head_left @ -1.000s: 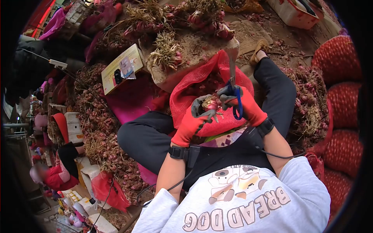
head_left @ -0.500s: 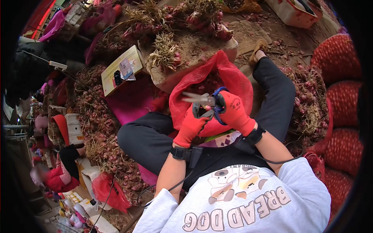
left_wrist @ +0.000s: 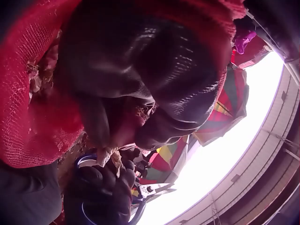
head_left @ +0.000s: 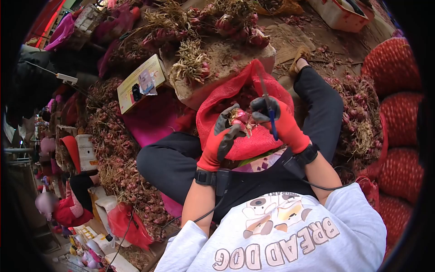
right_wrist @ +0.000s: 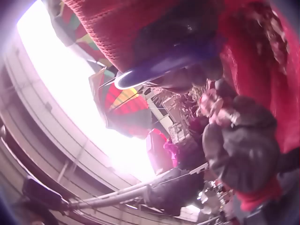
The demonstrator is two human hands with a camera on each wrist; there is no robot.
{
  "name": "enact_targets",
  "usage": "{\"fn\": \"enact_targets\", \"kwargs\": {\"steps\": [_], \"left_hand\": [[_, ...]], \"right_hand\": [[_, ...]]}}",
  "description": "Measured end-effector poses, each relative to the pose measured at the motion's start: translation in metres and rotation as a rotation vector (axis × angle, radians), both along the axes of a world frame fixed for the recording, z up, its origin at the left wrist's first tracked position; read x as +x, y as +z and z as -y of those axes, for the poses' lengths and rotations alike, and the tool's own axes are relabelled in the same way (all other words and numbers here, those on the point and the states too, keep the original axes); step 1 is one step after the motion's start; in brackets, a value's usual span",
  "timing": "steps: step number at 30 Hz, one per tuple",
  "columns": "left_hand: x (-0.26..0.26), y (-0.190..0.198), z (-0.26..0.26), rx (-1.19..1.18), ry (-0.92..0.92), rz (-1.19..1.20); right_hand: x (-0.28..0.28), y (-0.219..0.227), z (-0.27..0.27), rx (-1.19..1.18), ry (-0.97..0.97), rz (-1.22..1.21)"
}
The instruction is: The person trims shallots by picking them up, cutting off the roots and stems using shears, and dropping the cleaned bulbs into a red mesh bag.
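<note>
Both hands wear red gloves with dark coated palms and fingers. In the head view my left hand point(head_left: 222, 138) holds a reddish shallot point(head_left: 240, 119) with dry papery skin between thumb and fingers. Beside it, my right hand point(head_left: 285, 122) grips blue-handled scissors point(head_left: 273, 121), whose blades point away from the body. The left wrist view shows the metal blades point(left_wrist: 157, 189) spread a little apart. Under both hands lies a red mesh bag point(head_left: 267, 138), its mouth wide, with shallots and loose skins inside. From the right wrist, the shallot point(right_wrist: 211, 104) shows at the left fingertips.
A stone block point(head_left: 181, 88) bearing bunches of dried shallots point(head_left: 190, 61) stands beyond the bag. To its left is a cardboard box point(head_left: 129, 97). Shallot heaps point(head_left: 362, 113) lie on both sides, with full red sacks point(head_left: 394, 63) far right. Another person point(head_left: 70, 206) is at far left.
The scissors swung left across the shallot, then back to point away from the body. My right hand drew back to the right, and the left hand's fingers have spread, showing the shallot again.
</note>
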State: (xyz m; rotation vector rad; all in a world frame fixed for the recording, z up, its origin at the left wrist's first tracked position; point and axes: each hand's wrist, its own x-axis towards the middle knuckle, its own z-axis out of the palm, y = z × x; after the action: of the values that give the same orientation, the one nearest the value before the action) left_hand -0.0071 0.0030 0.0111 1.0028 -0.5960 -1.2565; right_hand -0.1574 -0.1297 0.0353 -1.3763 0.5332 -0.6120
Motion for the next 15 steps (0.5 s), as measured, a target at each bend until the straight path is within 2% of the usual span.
{"fn": "enact_targets", "kwargs": {"steps": [3,4,5,6,7,10,13,15], "left_hand": [[-0.001,-0.001,0.001,0.071,0.002,0.057],[-0.002,-0.002,0.0,0.087,-0.002,0.065],[-0.001,-0.004,-0.001,0.104,-0.007,0.074],[0.007,-0.035,-0.005,0.162,-0.013,0.13],[0.008,-0.04,-0.006,0.142,0.013,0.12],[0.004,-0.039,-0.005,0.087,0.078,0.084],[0.003,-0.027,-0.001,0.044,0.114,0.058],[0.005,-0.025,-0.001,0.016,0.13,0.056]], "right_hand": [[0.005,-0.005,-0.006,-0.185,0.041,-0.053],[0.007,-0.007,-0.005,-0.438,0.024,-0.102],[0.009,-0.011,-0.004,-0.575,-0.01,-0.125],[0.01,-0.016,-0.002,-0.712,-0.045,-0.147],[0.01,-0.019,-0.001,-0.848,-0.08,-0.171],[0.01,-0.018,-0.003,-0.843,-0.063,-0.2],[0.002,-0.005,-0.012,-0.161,0.122,-0.083],[-0.01,0.007,-0.01,0.15,0.316,-0.064]]}}
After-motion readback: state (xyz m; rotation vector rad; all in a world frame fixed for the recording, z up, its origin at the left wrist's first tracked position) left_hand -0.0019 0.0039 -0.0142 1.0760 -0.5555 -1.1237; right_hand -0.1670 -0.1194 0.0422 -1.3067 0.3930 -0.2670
